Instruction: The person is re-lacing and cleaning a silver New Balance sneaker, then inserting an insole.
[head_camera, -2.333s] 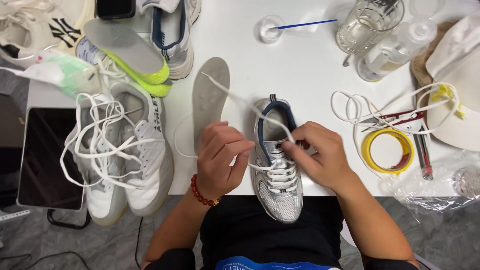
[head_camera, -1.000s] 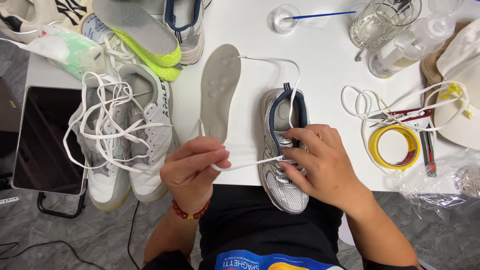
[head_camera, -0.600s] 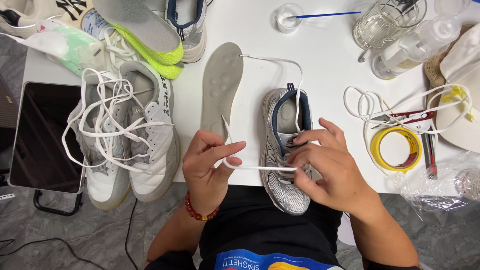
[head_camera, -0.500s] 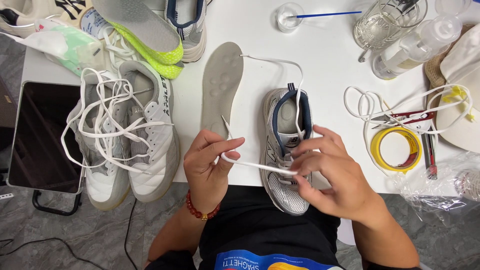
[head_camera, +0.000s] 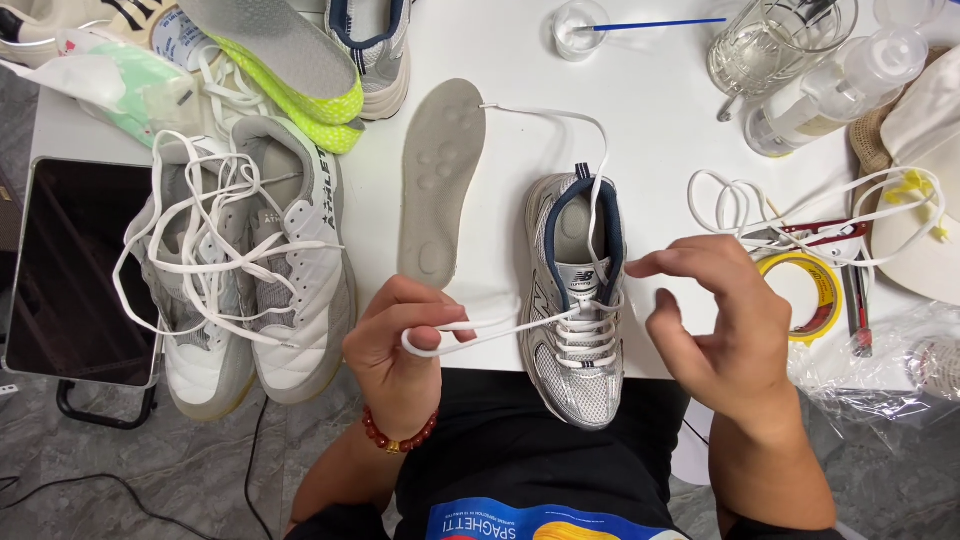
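A silver and navy sneaker lies toe toward me at the near edge of the white table. A white shoelace runs out of its eyelets to the left. My left hand pinches a loop of that lace beside the shoe. Another stretch of the lace arcs from the shoe's tongue up to the grey insole lying to the left. My right hand hovers just right of the shoe with fingers apart and curled, holding nothing.
A pair of white and grey sneakers with loose laces sits at left beside a dark tablet. A yellow-soled shoe, glass pitcher, yellow tape roll, red scissors and loose white laces crowd the table.
My right hand has let go of the lace and lifted away to the right of the shoe. My left hand keeps its grip on the lace.
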